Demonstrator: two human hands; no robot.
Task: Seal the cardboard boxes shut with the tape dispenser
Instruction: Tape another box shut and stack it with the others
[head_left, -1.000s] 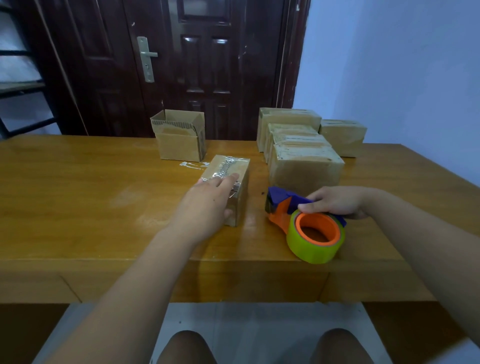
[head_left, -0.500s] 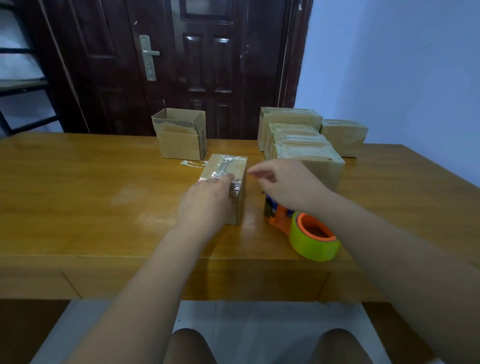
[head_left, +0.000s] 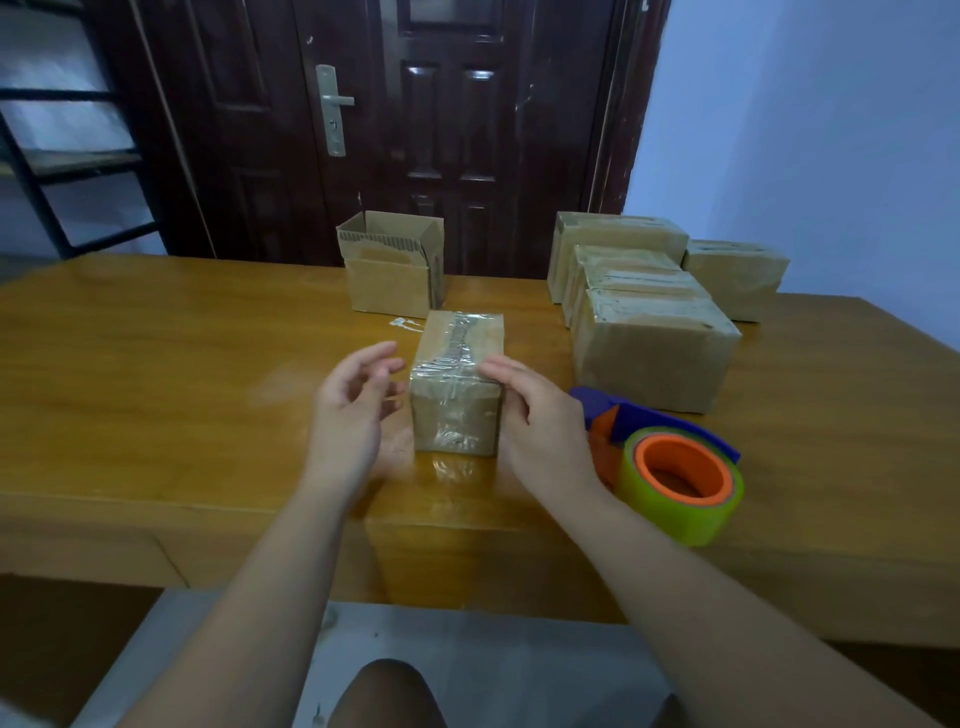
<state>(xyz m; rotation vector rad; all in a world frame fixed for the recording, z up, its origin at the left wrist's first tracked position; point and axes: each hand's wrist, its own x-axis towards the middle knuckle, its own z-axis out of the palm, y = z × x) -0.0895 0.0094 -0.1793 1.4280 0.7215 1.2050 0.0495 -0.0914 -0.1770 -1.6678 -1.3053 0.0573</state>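
Both hands are unclenched and set apart, one on each side of a small taped box (head_left: 457, 384): the left hand (head_left: 353, 415) has loosely spread fingers and grips nothing, and the right hand (head_left: 540, 421) lays nearly straight fingers against the box's upper right edge. At the far side of the wooden surface (head_left: 156, 389) stands an open box (head_left: 389, 265) with its flaps up, and a crumpled scrap of tape (head_left: 405, 325) lies just in front of it. A group of sealed boxes (head_left: 654, 343) occupies the right rear area. The tape dispenser (head_left: 670, 467), blue and orange with a yellow-green roll, lies on its side just right of the right wrist, untouched. A dark door (head_left: 415, 130) closes off the background. The taped box sits between the two hands, near the front edge of the surface, with its long axis pointing away from the person. The left hand is just beside its left face; contact cannot be confirmed. Clear, wrinkled tape runs along the top seam and down the near end face.
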